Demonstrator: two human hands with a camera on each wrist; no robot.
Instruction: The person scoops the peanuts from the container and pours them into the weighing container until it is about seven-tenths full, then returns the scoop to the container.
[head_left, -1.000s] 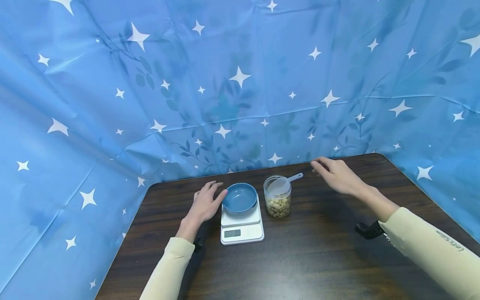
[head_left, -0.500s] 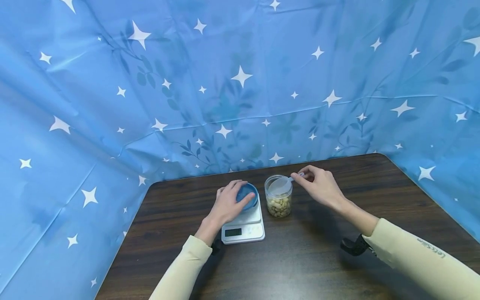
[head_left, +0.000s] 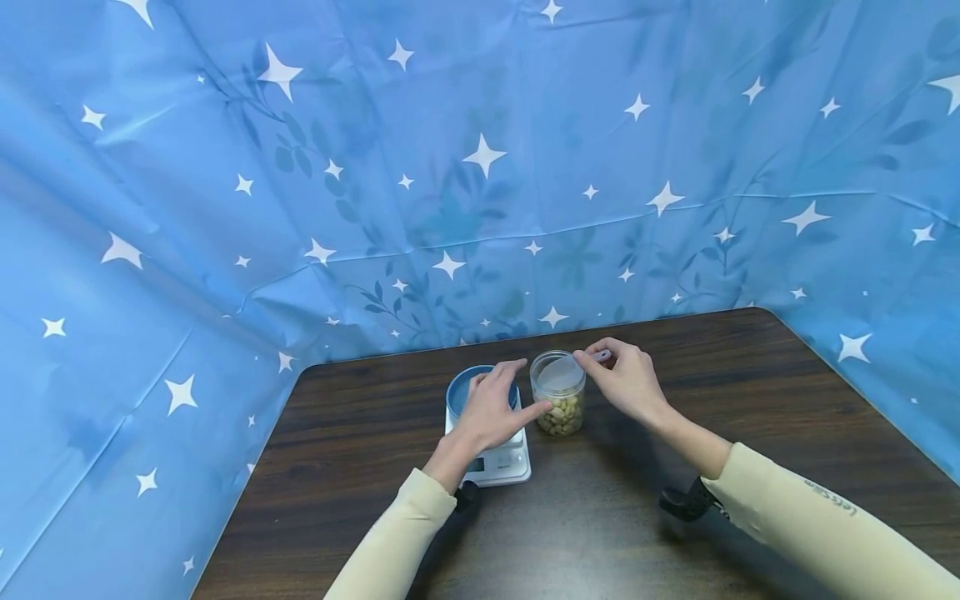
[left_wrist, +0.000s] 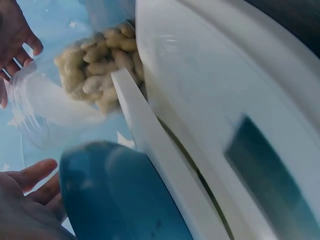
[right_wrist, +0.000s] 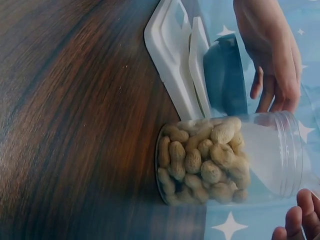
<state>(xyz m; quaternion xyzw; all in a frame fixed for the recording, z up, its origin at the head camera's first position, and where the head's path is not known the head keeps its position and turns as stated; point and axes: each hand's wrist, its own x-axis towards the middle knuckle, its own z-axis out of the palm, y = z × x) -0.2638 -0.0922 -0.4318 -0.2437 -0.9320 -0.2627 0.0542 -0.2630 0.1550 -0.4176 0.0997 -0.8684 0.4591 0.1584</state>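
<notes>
A clear jar [right_wrist: 291, 150] half full of unshelled peanuts [right_wrist: 215, 162] stands upright on the table, with a translucent white scoop [head_left: 561, 375] in its mouth. My right hand [head_left: 626, 382] pinches the scoop's handle [head_left: 602, 356] above the rim. Fingers spread, my left hand [head_left: 493, 410] hovers over the blue bowl [head_left: 460, 392], its thumb and fingertips reaching toward the jar's left side. Beneath the bowl is a white kitchen scale [head_left: 510, 468]. In the head view, the left hand hides much of the bowl and part of the scale's display.
The dark wooden table [head_left: 637, 533] runs back to a blue curtain [head_left: 480, 208] with white stars. Scale and jar stand side by side near the table's far edge. Dark wrist cameras, such as the right one [head_left: 686, 502], hang below both wrists.
My left hand has moved right from the bowl's left edge, across it toward the jar. My right hand has come left and taken hold of the scoop's handle.
</notes>
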